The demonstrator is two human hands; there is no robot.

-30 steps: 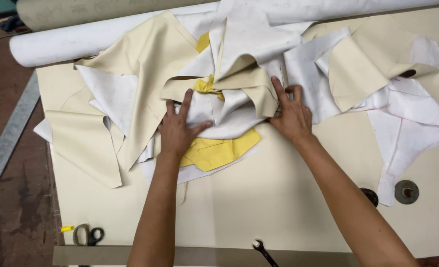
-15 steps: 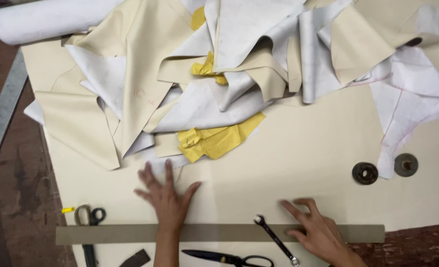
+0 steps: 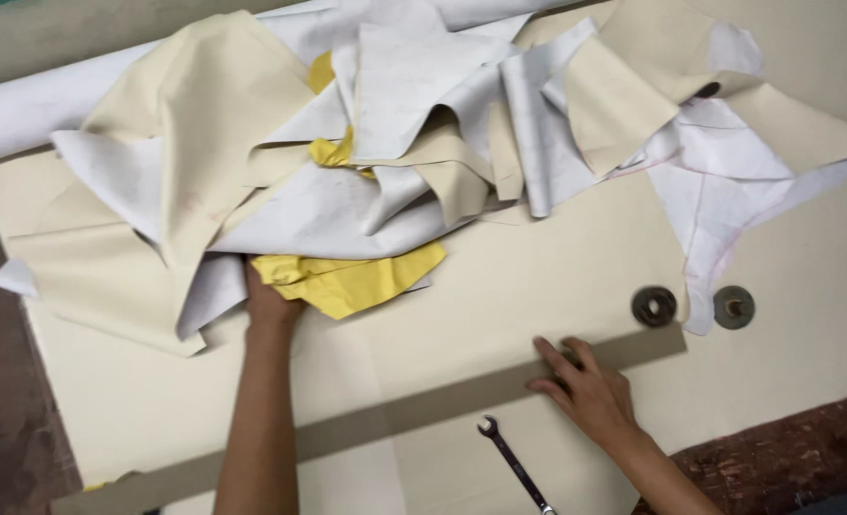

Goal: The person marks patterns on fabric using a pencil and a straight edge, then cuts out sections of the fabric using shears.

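Here, at centre left of the frame, pushing the left hand in under the lower edge of the heap of cut pieces, right where the yellow piece is sticking out; fingers hidden beneath the material, so not telling whether closed on anything or merely lying flat; wrist and forearm running straight down to the bottom edge. Lower right of centre, resting the right hand palm down with fingers spread and gripping nothing, fingertips touching the long drab strip that is slanting across the lower half of the frame.

Outward from there: lying under everything, a broad cream sheet; sitting on it at right of centre, just above the strip's end, two round metal weights, side by side and apart from the hands; lying just below the strip at the bottom edge, a small wrench; stretching across the upper left, a white roll; showing at lower right, bare brown table.

Judging by this, handling the heap with one hand while steadying the strip with the other; any further shifting of the heap calling for a low, flat reach, keeping the loose cream and white pieces together and the strip from sliding.
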